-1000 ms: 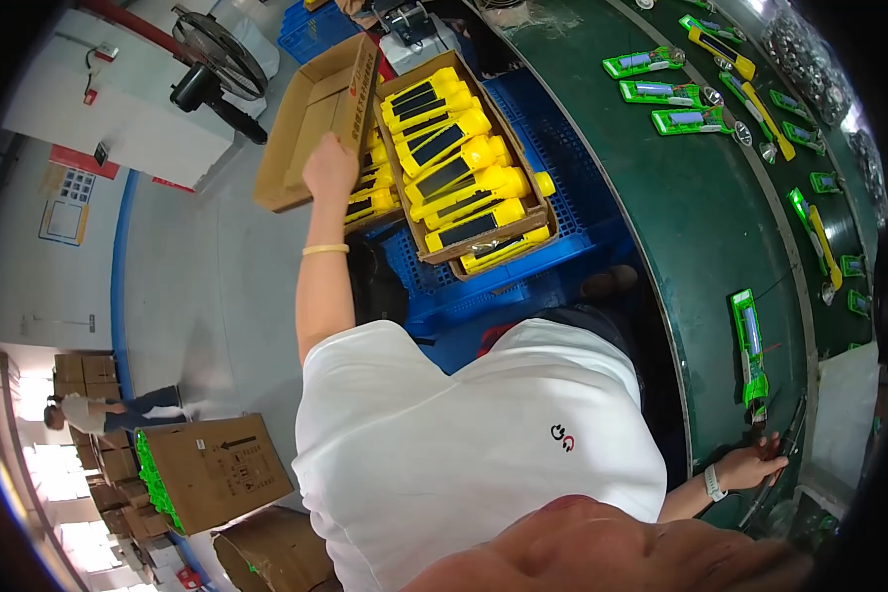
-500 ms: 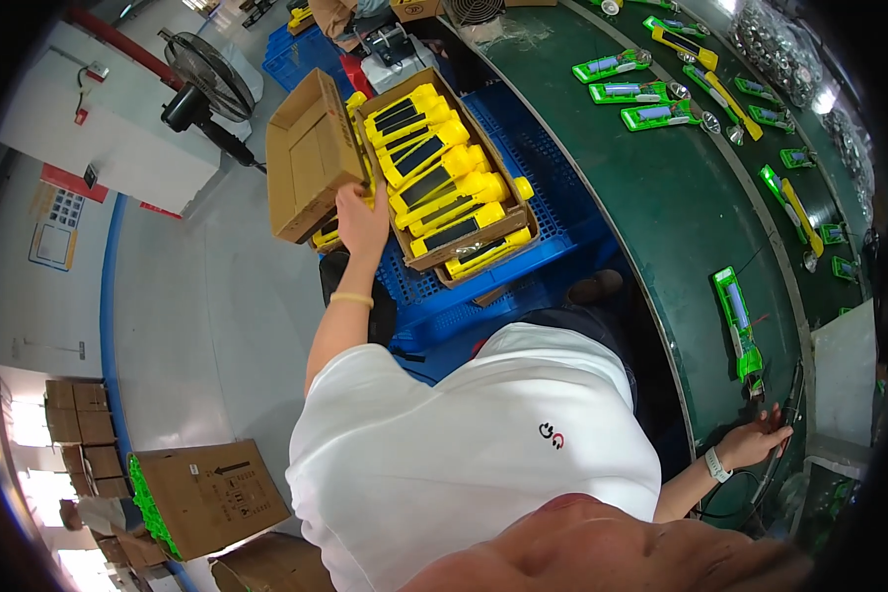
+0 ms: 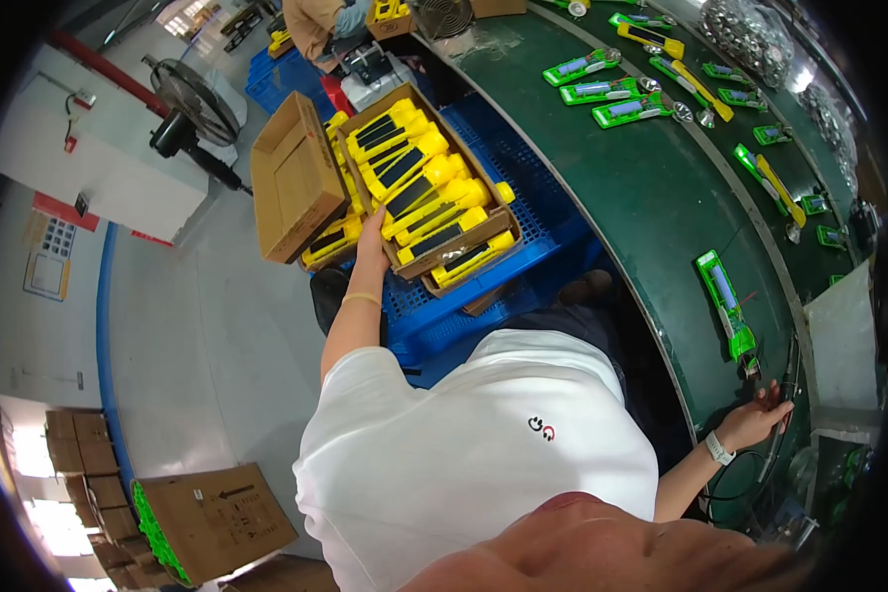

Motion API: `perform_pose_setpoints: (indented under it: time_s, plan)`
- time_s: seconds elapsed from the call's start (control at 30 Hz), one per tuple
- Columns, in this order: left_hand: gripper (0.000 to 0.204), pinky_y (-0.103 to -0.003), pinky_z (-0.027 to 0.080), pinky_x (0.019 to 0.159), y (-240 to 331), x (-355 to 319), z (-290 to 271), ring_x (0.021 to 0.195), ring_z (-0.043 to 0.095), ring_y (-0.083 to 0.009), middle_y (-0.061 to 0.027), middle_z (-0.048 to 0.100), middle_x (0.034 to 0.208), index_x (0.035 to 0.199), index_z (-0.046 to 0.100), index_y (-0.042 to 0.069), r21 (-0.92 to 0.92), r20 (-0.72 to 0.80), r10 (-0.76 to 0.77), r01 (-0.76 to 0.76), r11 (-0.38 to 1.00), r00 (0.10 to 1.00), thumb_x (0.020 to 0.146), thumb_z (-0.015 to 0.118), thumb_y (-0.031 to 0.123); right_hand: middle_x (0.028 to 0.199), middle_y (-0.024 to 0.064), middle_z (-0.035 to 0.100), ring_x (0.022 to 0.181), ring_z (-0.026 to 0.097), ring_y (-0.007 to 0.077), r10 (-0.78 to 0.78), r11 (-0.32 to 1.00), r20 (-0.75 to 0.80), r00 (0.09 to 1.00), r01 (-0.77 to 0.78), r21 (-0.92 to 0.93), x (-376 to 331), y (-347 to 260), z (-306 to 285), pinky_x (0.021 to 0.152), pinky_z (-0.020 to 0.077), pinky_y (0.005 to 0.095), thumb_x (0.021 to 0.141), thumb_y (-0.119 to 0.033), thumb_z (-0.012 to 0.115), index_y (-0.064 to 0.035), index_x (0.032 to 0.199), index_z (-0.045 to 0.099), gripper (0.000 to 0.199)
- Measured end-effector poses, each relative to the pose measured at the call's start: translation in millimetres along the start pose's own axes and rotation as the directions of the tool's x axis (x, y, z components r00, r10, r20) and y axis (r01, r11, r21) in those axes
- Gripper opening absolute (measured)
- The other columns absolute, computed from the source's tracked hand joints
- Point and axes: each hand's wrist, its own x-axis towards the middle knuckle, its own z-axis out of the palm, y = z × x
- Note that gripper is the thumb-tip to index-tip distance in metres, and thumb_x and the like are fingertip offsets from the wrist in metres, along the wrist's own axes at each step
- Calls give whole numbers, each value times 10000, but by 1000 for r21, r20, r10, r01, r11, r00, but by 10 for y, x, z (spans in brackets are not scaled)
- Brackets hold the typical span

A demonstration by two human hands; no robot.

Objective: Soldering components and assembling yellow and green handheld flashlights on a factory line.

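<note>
My left hand [image 3: 372, 232] reaches out to the left wall of an open cardboard box [image 3: 461, 247] full of yellow torches [image 3: 414, 173]. Its fingers lie against the wall and are partly hidden, so the grip is unclear. The box sits on blue plastic crates [image 3: 464, 306]. A second cardboard box [image 3: 291, 178] with more yellow torches [image 3: 331, 240] stands just left of the hand. My right hand [image 3: 753, 421], with a watch on the wrist, is at the near edge of the green conveyor [image 3: 651, 197]. Its fingers curl around a black cable [image 3: 787, 380], just below a green torch [image 3: 725, 301].
Several green and yellow torches [image 3: 612, 94] lie further along the conveyor. A floor fan [image 3: 192, 104] stands at the upper left. Brown cartons [image 3: 212, 518] are stacked at the lower left. Another person [image 3: 321, 20] sits at the top.
My left hand has come down from the box's flap to the side wall of the full box. The boxes look nearer. My right hand stays at the conveyor's edge.
</note>
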Motion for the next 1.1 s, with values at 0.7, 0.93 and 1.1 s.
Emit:
perform_pose_setpoints:
  time_s: [0.7, 0.93, 1.1]
  plan:
    - [522, -411, 396, 977, -44, -1276, 2866, 1152, 486, -277, -132, 459, 1301, 1345, 333, 55, 19, 728, -29, 22, 1000, 685, 894, 451, 289, 848, 124, 598, 748, 605, 188, 268, 587, -168, 949, -23, 809, -1, -510, -33, 571, 437, 263, 956, -200, 448, -64, 1076, 402, 187]
    - [501, -333, 383, 961, -1292, -1655, 4695, 1141, 461, -203, -106, 431, 1279, 1368, 243, 25, 11, 976, 6, -78, 997, 219, 925, 449, 139, 866, 176, 604, 755, 586, 222, -118, 624, -537, 836, 483, 614, 446, -1126, -895, 584, 427, 287, 959, -253, 413, -64, 1103, 365, 242]
    - [627, -344, 293, 1022, -2177, -1987, 5698, 1201, 405, -224, -122, 396, 1317, 1393, 205, 32, -168, 985, 159, -156, 973, -68, 885, 557, 134, 906, 198, 607, 755, 592, 234, -226, 565, -667, 710, 653, 504, 997, -1373, -876, 597, 444, 300, 933, -326, 473, -78, 1112, 350, 330]
